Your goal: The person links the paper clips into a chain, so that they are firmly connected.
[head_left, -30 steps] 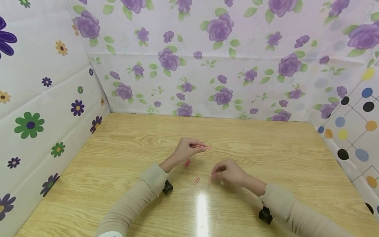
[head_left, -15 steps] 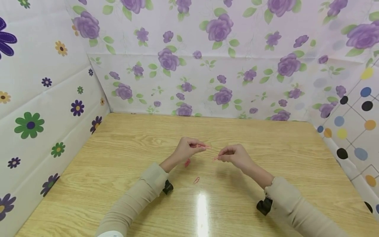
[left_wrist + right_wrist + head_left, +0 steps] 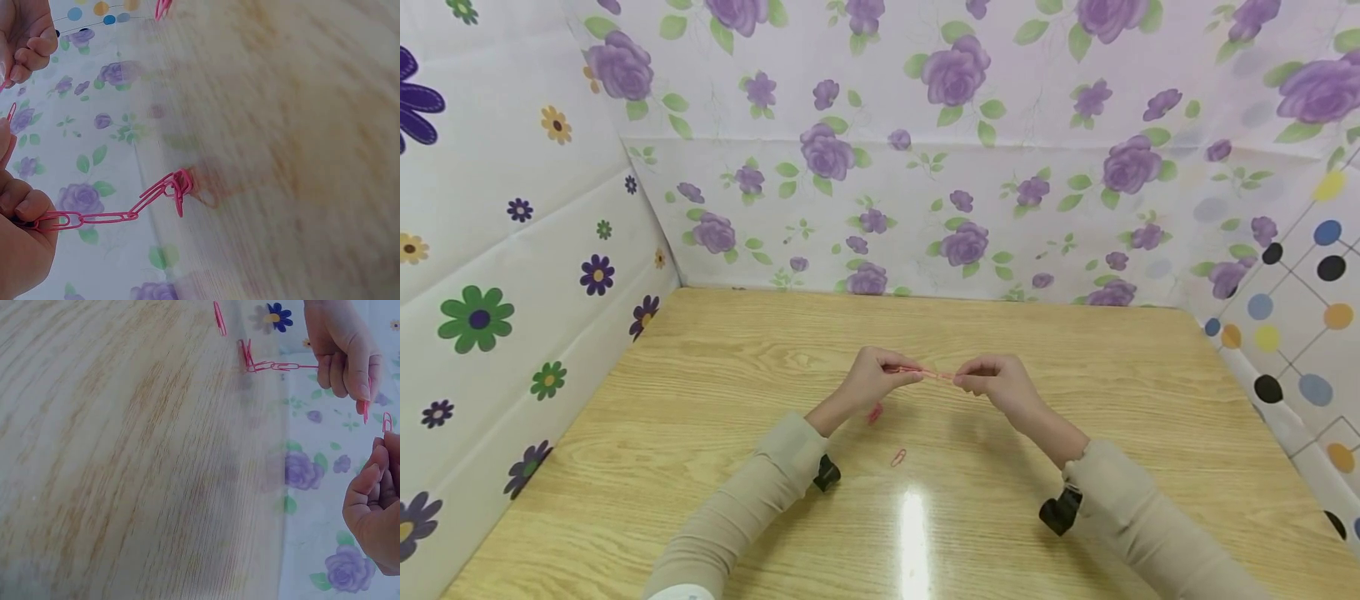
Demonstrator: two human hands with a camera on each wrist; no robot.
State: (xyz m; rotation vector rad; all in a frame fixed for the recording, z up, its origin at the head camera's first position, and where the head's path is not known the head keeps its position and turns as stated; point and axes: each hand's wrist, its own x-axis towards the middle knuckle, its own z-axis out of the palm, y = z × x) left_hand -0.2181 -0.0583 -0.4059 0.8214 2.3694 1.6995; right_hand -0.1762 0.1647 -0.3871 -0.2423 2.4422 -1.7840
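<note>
A chain of linked pink paper clips (image 3: 109, 217) runs through my left hand (image 3: 874, 377). Finger and thumb pinch one end clip, whose tip points right. The rest hangs below the palm, with its lower links (image 3: 875, 413) bunched at the tabletop. Facing it, my right hand (image 3: 1003, 390) pinches a single pink paper clip (image 3: 387, 422) between thumb and fingertips. In the right wrist view a small gap shows between this clip and the end clip (image 3: 366, 412) of the chain. One loose pink paper clip (image 3: 898, 457) lies on the table, nearer to me than both hands.
The wood-grain table (image 3: 737, 500) reaches back to a wall covered in purple-flowered cloth (image 3: 958, 242). Patterned sheets close off the left and right sides. Black wrist cameras (image 3: 827, 473) hang under both sleeves, and a bright light reflection (image 3: 913, 542) crosses the near tabletop.
My right hand has risen from near the tabletop and moved up to the left hand, bringing a paper clip with it. My left hand and the loose clip have stayed in place.
</note>
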